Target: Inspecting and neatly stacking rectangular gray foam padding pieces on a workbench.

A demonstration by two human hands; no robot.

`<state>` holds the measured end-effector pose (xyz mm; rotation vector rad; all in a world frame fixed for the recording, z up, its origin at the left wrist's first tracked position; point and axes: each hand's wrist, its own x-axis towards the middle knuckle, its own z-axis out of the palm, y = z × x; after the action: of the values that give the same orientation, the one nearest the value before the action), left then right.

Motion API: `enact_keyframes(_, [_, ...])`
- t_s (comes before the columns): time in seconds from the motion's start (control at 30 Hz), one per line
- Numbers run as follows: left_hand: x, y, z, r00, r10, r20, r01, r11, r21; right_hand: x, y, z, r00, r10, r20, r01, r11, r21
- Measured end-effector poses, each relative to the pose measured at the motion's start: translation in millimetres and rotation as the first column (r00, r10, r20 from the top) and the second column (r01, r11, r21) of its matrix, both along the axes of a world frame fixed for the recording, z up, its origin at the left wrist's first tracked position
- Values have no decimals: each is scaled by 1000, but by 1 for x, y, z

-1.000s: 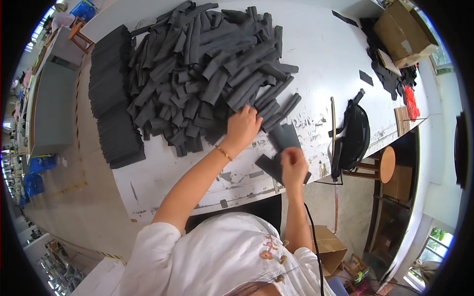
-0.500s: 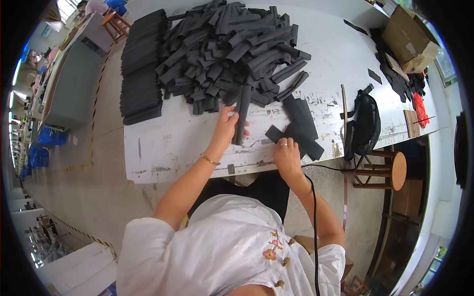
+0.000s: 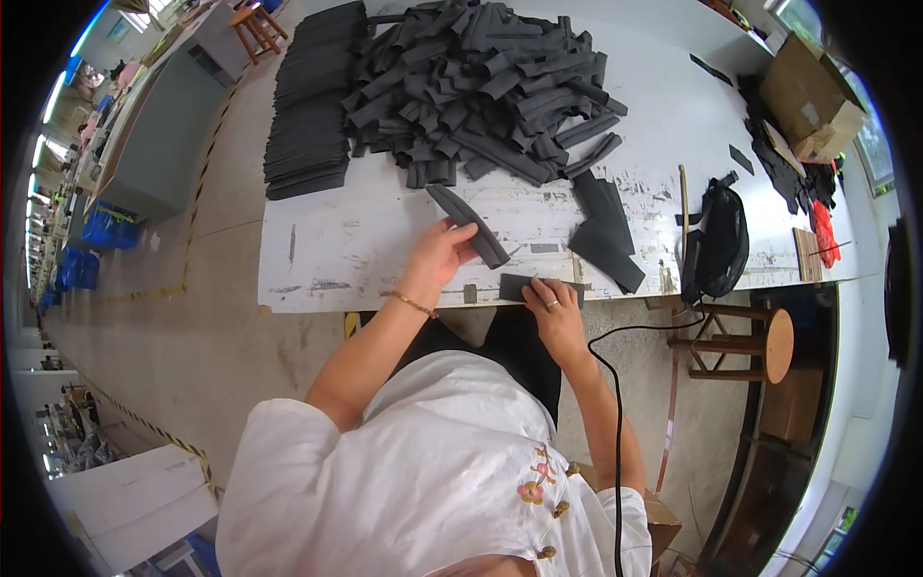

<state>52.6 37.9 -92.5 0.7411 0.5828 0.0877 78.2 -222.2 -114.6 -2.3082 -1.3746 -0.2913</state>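
Observation:
My left hand (image 3: 442, 255) pinches a long dark grey fabric strip (image 3: 465, 223), curled lengthwise and slanting above the table's front part. At the front edge, my right hand (image 3: 556, 313) has its fingers on top of a small flat dark grey fabric piece (image 3: 515, 287); its thumb is hidden. Just beyond that hand, several flat dark grey pieces (image 3: 606, 245) overlap on the table. Farther back rises a big loose heap of curled grey strips (image 3: 481, 91), with a neat stack of strips (image 3: 310, 101) along its left side.
The white worktable (image 3: 385, 279) has worn, scuffed patches. On its right lie a black bag (image 3: 721, 236), a thin upright stick (image 3: 684, 216), a cardboard box (image 3: 810, 96) and a red plastic bag (image 3: 824, 234). A black cable (image 3: 615, 404) hangs beside my right arm; a wooden stool (image 3: 774, 344) stands right.
My left hand has drawn its strip clear of the heap, tilting it the other way. My right hand has slid a flat piece from the overlapping ones to the table's edge.

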Motion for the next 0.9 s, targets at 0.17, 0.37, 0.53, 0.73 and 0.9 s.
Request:
enact_keyframes(0.17, [4,-6,6,1000,-15,23,18,990,-139,3,3,5,995,6,-102,13,983,185])
enact_keyframes(0.37, [17,-9,16,995,-92,22,95,972,-213,26,19,8,889,-259,-378,391,859,330])
enact_keyframes(0.53, [29,-2,14,999,21,39,-22,999,32,55,41,28,940,-341,-1,316,869,381])
enact_keyframes(0.73, [43,2,13,1000,-12,19,14,992,-126,65,36,12,901,-225,-371,376,831,410])
enact_keyframes(0.9, [56,-7,29,993,0,117,19,986,-167,83,36,62,793,-273,-544,564,667,487])
